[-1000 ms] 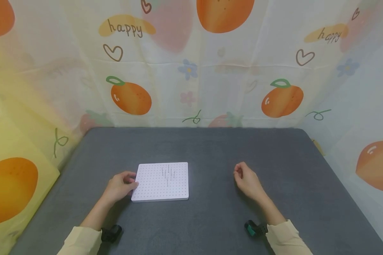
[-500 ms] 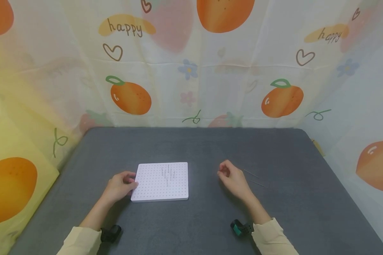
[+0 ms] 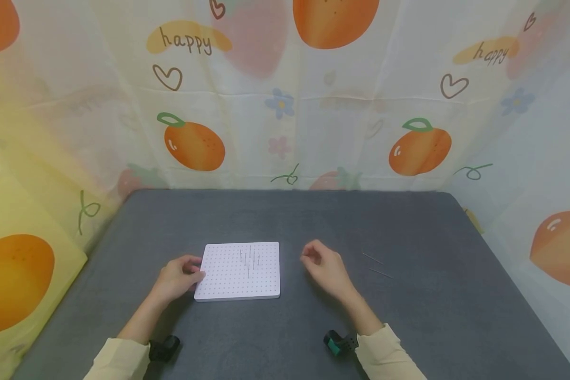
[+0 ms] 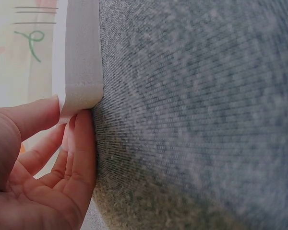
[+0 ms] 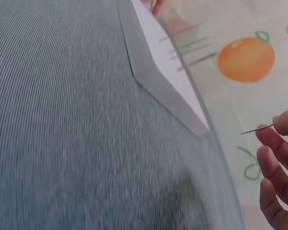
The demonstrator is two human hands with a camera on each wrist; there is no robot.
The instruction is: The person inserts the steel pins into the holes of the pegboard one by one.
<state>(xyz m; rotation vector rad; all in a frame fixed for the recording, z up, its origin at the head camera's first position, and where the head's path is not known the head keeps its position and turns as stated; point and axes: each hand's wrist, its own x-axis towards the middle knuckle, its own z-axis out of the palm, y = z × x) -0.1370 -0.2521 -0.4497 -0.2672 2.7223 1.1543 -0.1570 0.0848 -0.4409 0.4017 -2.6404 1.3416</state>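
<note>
A white perforated pegboard (image 3: 220, 285) lies on the table left of centre, with several thin needles (image 3: 254, 259) standing upright in its holes. My left hand (image 3: 177, 275) grips the board's left edge. In the left wrist view the thumb presses the top edge and the fingers lie against the side, low near the cloth. My right hand (image 3: 326, 266) is over the table, a short way right of the board. Between its thumb and index finger it pinches a thin metal needle (image 5: 257, 130), seen in the right wrist view with its tip pointing toward the board side.
Two loose needles, an upper one (image 3: 372, 258) and a lower one (image 3: 381, 273), lie on the dark grey table (image 3: 285, 338) to the right of my right hand. Behind the table hangs a curtain (image 3: 313, 126) printed with oranges.
My right hand has moved left toward the board, carrying the needle and uncovering the two loose needles on the table. The left hand and the board stay in place.
</note>
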